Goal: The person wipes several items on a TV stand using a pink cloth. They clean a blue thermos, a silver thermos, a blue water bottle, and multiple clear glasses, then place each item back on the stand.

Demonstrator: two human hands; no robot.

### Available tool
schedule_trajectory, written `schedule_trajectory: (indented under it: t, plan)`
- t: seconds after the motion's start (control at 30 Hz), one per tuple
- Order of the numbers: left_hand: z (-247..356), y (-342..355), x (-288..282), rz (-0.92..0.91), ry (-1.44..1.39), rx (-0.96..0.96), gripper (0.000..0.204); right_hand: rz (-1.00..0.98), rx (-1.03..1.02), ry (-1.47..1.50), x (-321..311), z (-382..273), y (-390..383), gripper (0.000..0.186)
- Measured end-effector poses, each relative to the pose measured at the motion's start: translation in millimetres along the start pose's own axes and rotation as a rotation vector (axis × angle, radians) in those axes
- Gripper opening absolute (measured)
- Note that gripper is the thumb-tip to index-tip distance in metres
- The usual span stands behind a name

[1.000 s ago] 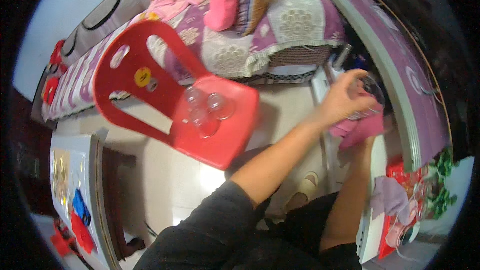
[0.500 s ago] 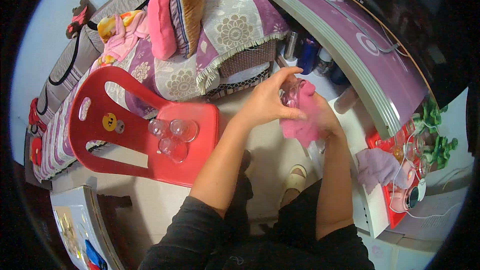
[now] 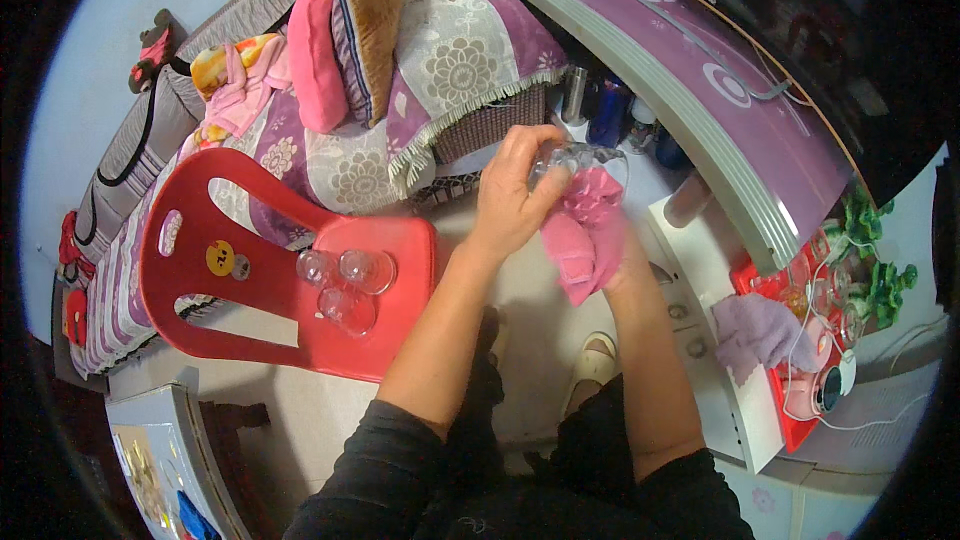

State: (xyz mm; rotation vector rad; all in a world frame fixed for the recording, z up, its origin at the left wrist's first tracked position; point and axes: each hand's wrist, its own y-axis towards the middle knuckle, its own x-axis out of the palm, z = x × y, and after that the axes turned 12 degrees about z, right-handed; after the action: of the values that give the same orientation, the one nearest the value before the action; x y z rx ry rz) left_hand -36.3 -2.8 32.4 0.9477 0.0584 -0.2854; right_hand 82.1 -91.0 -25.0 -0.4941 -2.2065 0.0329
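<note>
The bed (image 3: pixel 440 80) under a patterned purple spread fills the far side of the scene, with a pink pillow (image 3: pixel 318 50) and a brown cushion (image 3: pixel 372 25) on it. All places below are taken from the red plastic chair (image 3: pixel 250 270), which stands just in front of the bed with its seat turned toward the person.

On the chair seat rest three clear glass cups (image 3: pixel 345 280), close together, two nearly touching. To the right of the chair, well apart from it and raised over the floor, both hands meet. The left hand (image 3: pixel 515 195) is closed around a clear glass cup (image 3: pixel 570 160), fingers over its near side. The cup's axis seems to tilt away toward the bed, though its outline is hard to read. The right hand (image 3: pixel 600 250) lies directly beneath and to the right of that cup, wrapped in a pink cloth (image 3: pixel 590 230) which it grips and presses against the glass. The left hand is the nearer one to the chair seat, and nothing stands between them.

Farther right of the chair runs a purple-topped table (image 3: pixel 700 90). Beyond it, a red tray (image 3: pixel 790 340) carries more glassware, beside a lilac cloth (image 3: pixel 760 330).
</note>
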Motion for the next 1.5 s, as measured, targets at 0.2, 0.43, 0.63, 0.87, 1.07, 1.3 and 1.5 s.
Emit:
schedule_trajectory:
  t: [0.2, 0.43, 0.63, 0.87, 1.07, 1.3, 1.5]
  plan:
    - [2, -1, 2, 0.059, -0.107, -0.242, 0.028, 0.094, 0.015, -0.148, 7, -4, -3, 0.02]
    - [-19, -12, 1, -0.351, -0.042, -0.951, 0.053, 0.223, -0.937, -1.193, 0, -15, -2, 0.034]
    - [-26, -11, -1, -0.578, 0.002, -1.03, 0.057, 0.213, -0.982, -1.404, 5, -19, -12, 0.035]
    - [-29, -20, 5, -0.284, -0.032, -0.564, 0.052, 0.206, -0.805, -0.952, -6, -12, -2, 0.023]
    - [6, -12, 7, -0.05, -0.04, -0.26, 0.038, 0.183, -0.098, -0.05, -2, 7, -11, 0.025]
    - [4, -10, 9, -0.036, -0.065, -0.147, 0.04, -0.029, -0.003, 0.17, -16, 9, -2, 0.028]
    - [-22, -14, 2, -0.1, -0.019, -0.525, 0.067, 0.261, -0.839, -0.982, 8, -19, -11, 0.022]
